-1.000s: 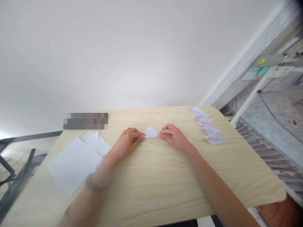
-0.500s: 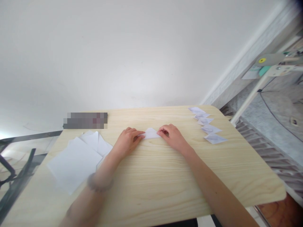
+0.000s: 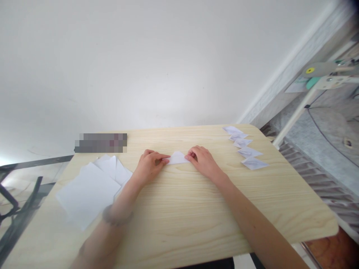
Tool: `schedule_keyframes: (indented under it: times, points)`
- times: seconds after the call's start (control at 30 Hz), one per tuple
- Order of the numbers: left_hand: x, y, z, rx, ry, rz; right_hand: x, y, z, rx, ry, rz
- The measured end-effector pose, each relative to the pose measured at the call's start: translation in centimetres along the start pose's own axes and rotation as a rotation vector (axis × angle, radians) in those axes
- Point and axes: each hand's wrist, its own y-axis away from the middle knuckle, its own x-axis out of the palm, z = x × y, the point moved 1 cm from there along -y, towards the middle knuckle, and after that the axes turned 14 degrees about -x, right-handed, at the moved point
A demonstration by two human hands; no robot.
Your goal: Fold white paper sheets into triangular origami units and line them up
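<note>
A small folded piece of white paper [image 3: 177,158] lies at the middle of the table, its long straight edge toward me and its top narrowing. My left hand [image 3: 150,163] pinches its left end between thumb and fingers. At the opposite end, my right hand [image 3: 201,160] grips the paper's right corner with thumb and curled fingers. The ends of the paper are partly hidden by my fingertips. Off to the right, several folded paper pieces [image 3: 254,163] with pointed ends stand in a row running away from me.
Loose white paper sheets [image 3: 89,192] lie fanned out on the left of the wooden table [image 3: 179,216]. A blurred-out dark object [image 3: 101,143] sits at the far left edge. The white wall [image 3: 168,74] rises behind the table. A white metal frame [image 3: 297,116] stands at right.
Both hands keep hold of the folded paper. My left hand has shifted very slightly left, so a little more of the paper shows between the hands.
</note>
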Motion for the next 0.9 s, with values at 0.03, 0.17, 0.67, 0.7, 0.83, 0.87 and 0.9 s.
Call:
schedule_keyframes:
  times: [0.03,0.17,0.67,0.7,0.83,0.87,0.9]
  points:
    - [0.0,0.0,0.0,0.000,-0.009,-0.001,0.0,0.0,0.0,0.002,-0.004,-0.003]
    - [0.2,-0.1,0.2,-0.033,-0.096,-0.066,0.0,0.0,0.0,0.018,-0.027,-0.007]
    - [0.0,0.3,-0.2,0.321,-0.175,0.006,0.0,0.6,0.7,-0.062,0.005,-0.054]
    - [0.0,0.3,-0.1,0.319,-0.181,0.002,0.1,0.7,0.9,-0.061,0.019,-0.055]
    - [0.1,0.3,0.0,0.313,-0.193,-0.005,0.6,0.8,1.7,0.011,0.084,-0.108]
    - [0.1,0.3,0.0,0.312,-0.196,-0.004,0.8,0.8,1.9,0.031,0.101,-0.117]
    - [0.1,0.3,0.1,0.312,-0.200,-0.002,0.9,0.7,2.0,0.048,0.111,-0.122]
